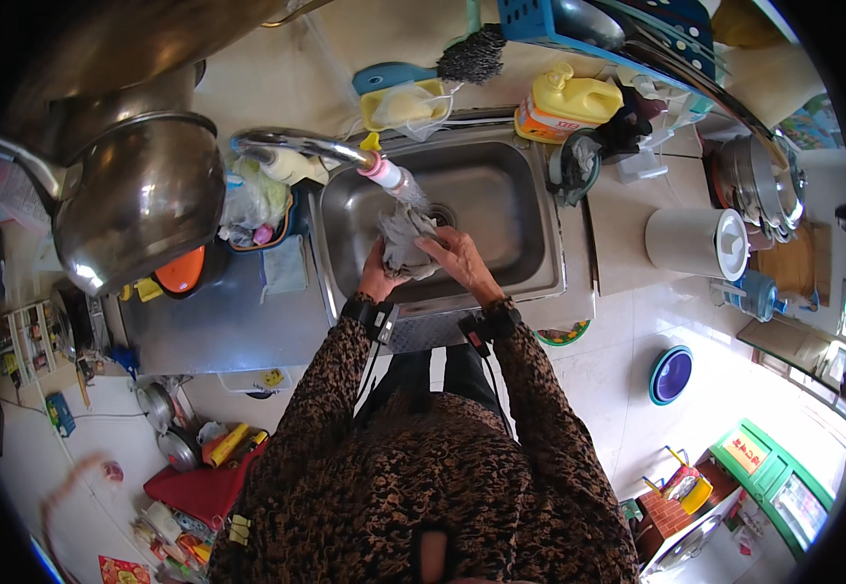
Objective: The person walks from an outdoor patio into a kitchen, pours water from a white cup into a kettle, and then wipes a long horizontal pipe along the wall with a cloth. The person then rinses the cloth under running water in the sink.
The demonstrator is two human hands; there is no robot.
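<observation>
A wet grey cloth (406, 245) is bunched up over the stainless steel sink (501, 195). My left hand (379, 276) grips its left side from below, the fingers partly hidden by the folds. From the right, my right hand (462, 261) pinches the cloth's edge between thumb and fingers. The chrome faucet (321, 146) arches in from the left, and its pink and white spray head (384, 174) sits just above the cloth. Water seems to spray from it onto the cloth. The drain (439, 214) shows just beyond my right hand.
A large steel kettle (141, 204) looms at the left. Behind the sink are a yellow soap holder (398, 102), a scrub brush (471, 55) and a yellow jug (574, 102). A white lidded canister (690, 243) stands on the right counter. A folded cloth (285, 265) lies left of the sink.
</observation>
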